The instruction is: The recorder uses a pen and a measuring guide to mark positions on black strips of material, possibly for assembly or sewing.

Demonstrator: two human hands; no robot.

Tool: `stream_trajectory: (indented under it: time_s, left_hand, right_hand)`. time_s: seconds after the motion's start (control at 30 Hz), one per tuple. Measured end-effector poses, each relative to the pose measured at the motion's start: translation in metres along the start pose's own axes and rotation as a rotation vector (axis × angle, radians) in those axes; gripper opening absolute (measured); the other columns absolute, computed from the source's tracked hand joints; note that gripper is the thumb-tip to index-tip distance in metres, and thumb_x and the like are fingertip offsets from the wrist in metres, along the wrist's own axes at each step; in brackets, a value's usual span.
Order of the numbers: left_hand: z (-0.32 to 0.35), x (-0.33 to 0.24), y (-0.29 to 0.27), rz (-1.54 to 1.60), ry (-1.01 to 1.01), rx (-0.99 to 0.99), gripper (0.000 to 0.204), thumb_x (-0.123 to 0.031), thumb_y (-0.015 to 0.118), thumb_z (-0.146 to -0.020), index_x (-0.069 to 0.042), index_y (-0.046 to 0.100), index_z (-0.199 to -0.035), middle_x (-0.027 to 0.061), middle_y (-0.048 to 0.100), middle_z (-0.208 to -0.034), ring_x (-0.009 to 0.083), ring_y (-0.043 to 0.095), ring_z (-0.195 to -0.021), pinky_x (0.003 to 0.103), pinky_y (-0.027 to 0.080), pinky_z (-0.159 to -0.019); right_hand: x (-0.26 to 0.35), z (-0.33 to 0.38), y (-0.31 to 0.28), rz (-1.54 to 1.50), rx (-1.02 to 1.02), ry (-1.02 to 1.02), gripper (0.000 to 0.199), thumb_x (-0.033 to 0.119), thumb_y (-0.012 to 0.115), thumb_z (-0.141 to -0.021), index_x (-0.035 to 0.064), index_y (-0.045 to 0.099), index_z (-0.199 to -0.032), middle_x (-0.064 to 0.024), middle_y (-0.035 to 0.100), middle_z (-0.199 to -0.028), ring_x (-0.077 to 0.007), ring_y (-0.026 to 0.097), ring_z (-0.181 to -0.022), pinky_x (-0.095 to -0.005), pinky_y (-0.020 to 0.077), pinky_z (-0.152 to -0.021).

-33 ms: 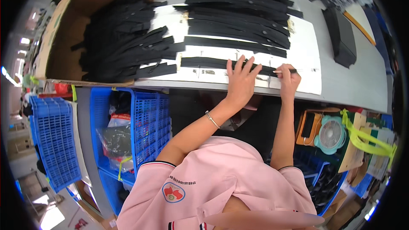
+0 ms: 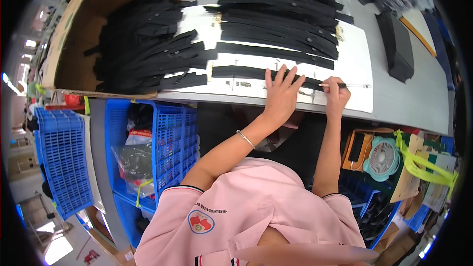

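Head view: we are seeing one black strip (image 2: 240,72) running left-to-right, left hand (image 2: 282,93) splayed atop, right hand (image 2: 337,97) pinching leftward-pointing pen (image 2: 342,85).

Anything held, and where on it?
Right hand holds a pen-like tool just behind its pale tip. Left hand grips nothing, resting on a black strip.

The narrow, flat black cloth strip (image 2: 234,72) is looking matt against the smooth white paper-like sheet (image 2: 354,61). The plain grey surface (image 2: 424,88) is appearing dull, the open brown cardboard box (image 2: 76,39) matt, while the silver metal bracelet (image 2: 245,139) (smooth, apparently polished) is gleaming.
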State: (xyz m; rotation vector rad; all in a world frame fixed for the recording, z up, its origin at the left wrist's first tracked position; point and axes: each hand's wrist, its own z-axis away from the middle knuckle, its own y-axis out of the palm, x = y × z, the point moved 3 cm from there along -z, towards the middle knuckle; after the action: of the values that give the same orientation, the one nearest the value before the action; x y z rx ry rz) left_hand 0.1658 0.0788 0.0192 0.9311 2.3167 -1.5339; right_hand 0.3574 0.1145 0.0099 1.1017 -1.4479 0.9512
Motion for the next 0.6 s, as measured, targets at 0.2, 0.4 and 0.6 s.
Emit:
stream_trajectory:
  time_s: [0.2,0.4,0.6]
  left_hand:
    - [-0.066,0.041,0.009,0.050,0.004,0.045,0.039,-0.013,0.060,-0.100,-0.010,0.062,-0.139,0.0183,0.053,-0.149,0.0391,0.036,-0.148,0.070,0.014,-0.118]
    - [-0.068,0.061,-0.012,0.339,-0.024,0.050,0.036,-0.015,0.063,-0.098,-0.008,0.066,-0.133,0.0177,0.055,-0.147,0.0394,0.038,-0.147,0.066,0.013,-0.121]
    - [-0.007,0.138,-0.114,-0.219,-0.009,0.038,0.046,0.004,0.063,-0.082,-0.006,0.066,-0.127,0.0163,0.058,-0.140,0.0411,0.038,-0.146,0.070,0.014,-0.120]
  right_hand:
    - [0.000,-0.002,0.004,0.030,-0.037,0.008,0.023,0.017,0.065,-0.101,0.0010,0.073,-0.087,-0.0020,0.068,-0.077,-0.0028,0.050,-0.061,-0.0189,0.0343,-0.052]
    - [0.002,-0.004,0.006,0.087,-0.061,0.043,0.023,0.018,0.064,-0.101,0.0005,0.074,-0.089,-0.0014,0.063,-0.071,-0.0030,0.047,-0.056,-0.0193,0.0333,-0.051]
    - [0.009,-0.004,0.008,0.104,-0.107,0.042,0.023,0.016,0.064,-0.101,-0.0016,0.074,-0.091,-0.0021,0.064,-0.071,-0.0028,0.046,-0.056,-0.0195,0.0334,-0.050]
